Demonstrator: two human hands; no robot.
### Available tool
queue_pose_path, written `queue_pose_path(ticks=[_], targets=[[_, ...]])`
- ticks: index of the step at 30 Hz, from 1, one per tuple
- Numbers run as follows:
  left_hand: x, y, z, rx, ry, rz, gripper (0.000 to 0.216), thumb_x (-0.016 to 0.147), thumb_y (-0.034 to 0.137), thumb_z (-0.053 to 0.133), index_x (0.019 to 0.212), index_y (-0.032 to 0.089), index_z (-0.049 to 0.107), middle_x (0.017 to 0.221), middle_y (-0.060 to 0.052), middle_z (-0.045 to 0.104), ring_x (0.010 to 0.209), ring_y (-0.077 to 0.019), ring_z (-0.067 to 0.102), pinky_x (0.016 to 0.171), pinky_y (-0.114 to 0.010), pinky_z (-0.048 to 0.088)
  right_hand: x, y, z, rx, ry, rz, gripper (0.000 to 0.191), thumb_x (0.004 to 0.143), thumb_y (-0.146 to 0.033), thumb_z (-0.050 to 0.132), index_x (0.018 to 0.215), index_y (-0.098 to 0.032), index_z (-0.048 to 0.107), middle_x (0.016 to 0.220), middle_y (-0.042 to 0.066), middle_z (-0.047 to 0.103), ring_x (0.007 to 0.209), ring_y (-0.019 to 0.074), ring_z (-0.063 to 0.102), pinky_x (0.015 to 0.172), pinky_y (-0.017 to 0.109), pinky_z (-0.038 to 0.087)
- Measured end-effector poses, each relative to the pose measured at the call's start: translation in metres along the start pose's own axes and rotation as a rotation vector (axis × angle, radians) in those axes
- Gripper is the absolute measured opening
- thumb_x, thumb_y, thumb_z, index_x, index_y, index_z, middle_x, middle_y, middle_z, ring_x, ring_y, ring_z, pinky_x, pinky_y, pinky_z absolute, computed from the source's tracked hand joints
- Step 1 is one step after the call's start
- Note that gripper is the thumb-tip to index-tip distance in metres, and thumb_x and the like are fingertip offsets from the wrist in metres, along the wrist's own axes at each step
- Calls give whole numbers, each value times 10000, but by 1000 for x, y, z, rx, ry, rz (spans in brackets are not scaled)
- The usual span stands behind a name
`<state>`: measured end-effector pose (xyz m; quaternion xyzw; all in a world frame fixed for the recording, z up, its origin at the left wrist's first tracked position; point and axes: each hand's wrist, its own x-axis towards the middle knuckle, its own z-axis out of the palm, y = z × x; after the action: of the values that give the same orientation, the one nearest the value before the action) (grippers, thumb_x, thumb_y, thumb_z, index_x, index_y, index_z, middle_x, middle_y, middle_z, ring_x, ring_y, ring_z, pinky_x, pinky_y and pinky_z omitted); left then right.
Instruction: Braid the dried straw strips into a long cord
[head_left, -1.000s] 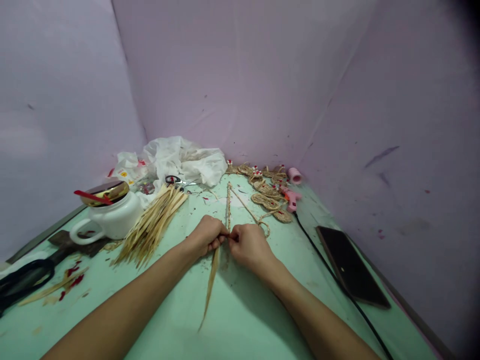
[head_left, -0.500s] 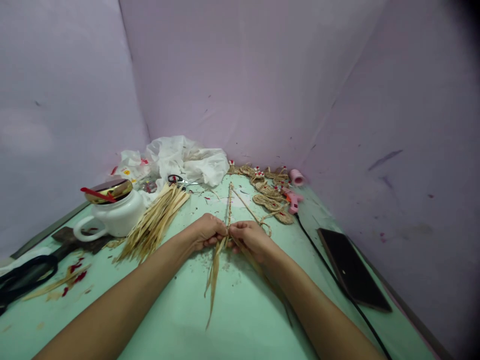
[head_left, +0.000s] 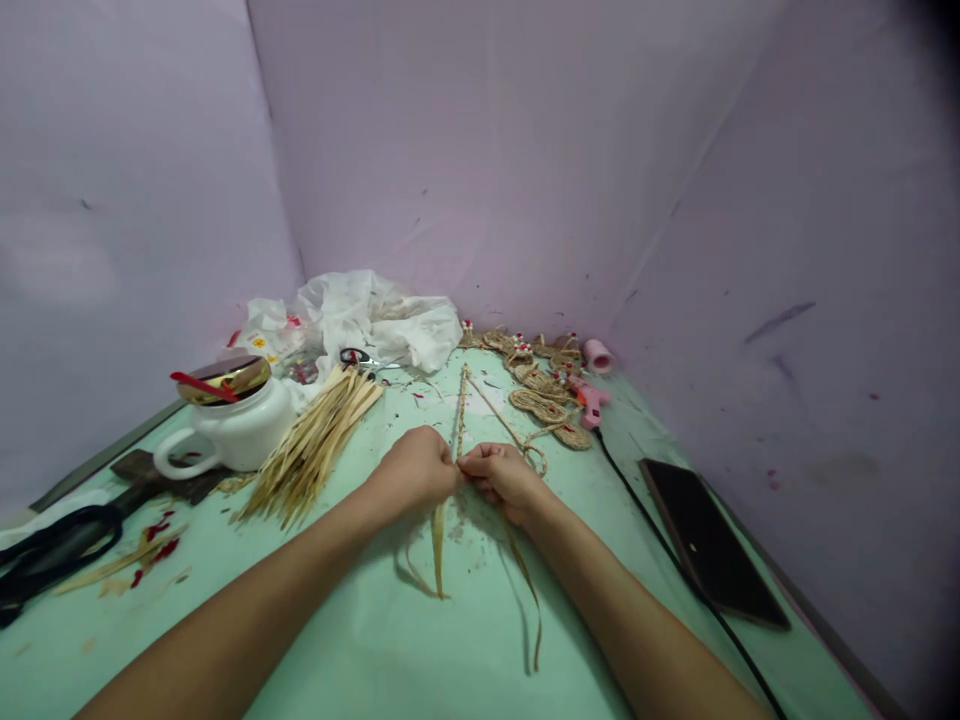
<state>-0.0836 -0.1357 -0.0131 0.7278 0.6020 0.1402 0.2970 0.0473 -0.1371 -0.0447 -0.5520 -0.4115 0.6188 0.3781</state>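
Observation:
My left hand (head_left: 414, 470) and my right hand (head_left: 504, 478) meet at the middle of the pale green table (head_left: 352, 650), both pinched on the near end of a thin braided straw cord (head_left: 461, 405) that runs away toward the back wall. Loose flat straw strips (head_left: 439, 540) hang from my left fingers toward me. Another strip (head_left: 529, 590) trails from my right hand across the table. Both hands are closed around the strands.
A bundle of straw strips (head_left: 315, 445) lies left of the hands, beside a white teapot-like jug (head_left: 236, 430). Scissors (head_left: 364, 358) and white plastic bags (head_left: 375, 320) sit at the back. Coiled twine pieces (head_left: 544, 400), a pink glue gun (head_left: 589, 398), its black cable (head_left: 660, 540) and a dark phone (head_left: 709, 540) are right.
The single strip held a second ago has parted into separate strands; one now trails from my right hand. Both hands stayed at the cord's end, shifting slightly.

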Motion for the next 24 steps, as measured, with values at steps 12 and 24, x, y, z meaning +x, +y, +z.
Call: queue_pose_path(ticks=[12,24], targets=[[-7,12,-6,-39,157,9,267,721,298,418,628,124,597,598,-64,581,496,-130,510,475,-239,348,-1,-2,-5,72,-137,4,128,575,-199,560,509,-141,466,330,-98,275,302,11,160,351,195,55],[13,-1,2,-493,-253,-278,110,561,160,502,455,129,491,300,30,374,260,-69,312,292,-194,191,2,1,-9,-293,-125,-194,24,576,-155,527,588,-134,530,512,-16,525,414,45,341,407,185,215]])
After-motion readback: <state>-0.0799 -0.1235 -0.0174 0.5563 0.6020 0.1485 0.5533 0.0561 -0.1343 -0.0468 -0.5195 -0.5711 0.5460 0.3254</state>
